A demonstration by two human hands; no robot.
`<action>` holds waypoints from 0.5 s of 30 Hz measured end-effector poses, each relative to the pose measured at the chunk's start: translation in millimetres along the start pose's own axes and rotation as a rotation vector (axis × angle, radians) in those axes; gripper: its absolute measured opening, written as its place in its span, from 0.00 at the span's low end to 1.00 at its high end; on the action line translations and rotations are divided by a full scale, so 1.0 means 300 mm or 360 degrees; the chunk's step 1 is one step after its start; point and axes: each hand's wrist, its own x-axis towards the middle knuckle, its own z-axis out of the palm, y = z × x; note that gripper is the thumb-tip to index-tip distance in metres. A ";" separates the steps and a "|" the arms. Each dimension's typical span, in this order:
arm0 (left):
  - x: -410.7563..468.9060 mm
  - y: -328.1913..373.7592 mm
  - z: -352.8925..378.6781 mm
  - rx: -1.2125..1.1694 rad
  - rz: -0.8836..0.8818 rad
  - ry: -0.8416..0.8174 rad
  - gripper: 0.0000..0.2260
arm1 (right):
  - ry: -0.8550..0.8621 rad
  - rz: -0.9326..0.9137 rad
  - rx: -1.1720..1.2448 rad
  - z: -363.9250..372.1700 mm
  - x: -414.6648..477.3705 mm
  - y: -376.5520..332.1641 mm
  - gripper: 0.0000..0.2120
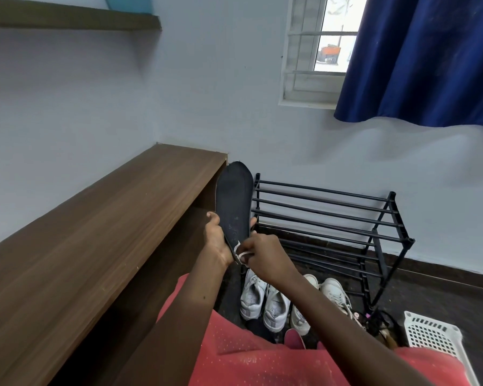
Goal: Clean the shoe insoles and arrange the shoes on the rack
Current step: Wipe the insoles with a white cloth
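Observation:
A black insole (234, 199) stands upright in front of me, toe end up. My left hand (216, 236) grips it around the lower part, thumb on the left edge and fingertips showing at the right edge. My right hand (260, 253) pinches a small white cloth or wipe (239, 253) against the insole's heel end. Behind it stands an empty black metal shoe rack (332, 218) against the wall. On the dark floor below my hands lie several white sneakers (265, 300), partly hidden by my right forearm.
A long wooden bench (95, 224) runs along the left wall. A white plastic basket (438, 339) sits at the lower right. A pink item (294, 339) lies by the sneakers. Blue curtain (424, 57) hangs over the window above the rack.

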 end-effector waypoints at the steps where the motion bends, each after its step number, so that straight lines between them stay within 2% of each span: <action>1: -0.002 -0.003 0.001 0.0000 -0.0001 -0.0020 0.31 | 0.0028 0.0048 0.0102 0.001 -0.003 -0.001 0.11; 4: -0.004 -0.005 0.001 0.0007 -0.0014 -0.0051 0.32 | 0.0122 0.0141 0.0388 0.004 -0.014 -0.005 0.09; 8: -0.008 0.001 0.002 0.0048 0.0007 -0.0022 0.32 | 0.0089 0.0079 0.0461 0.009 -0.034 0.008 0.09; 12: -0.015 -0.010 -0.007 0.0046 -0.0014 0.0037 0.30 | 0.0019 -0.0145 0.0153 0.016 -0.037 0.022 0.11; 15: -0.023 -0.022 -0.009 0.0027 -0.0072 0.0000 0.31 | -0.0029 -0.0257 -0.0364 0.020 -0.018 0.027 0.12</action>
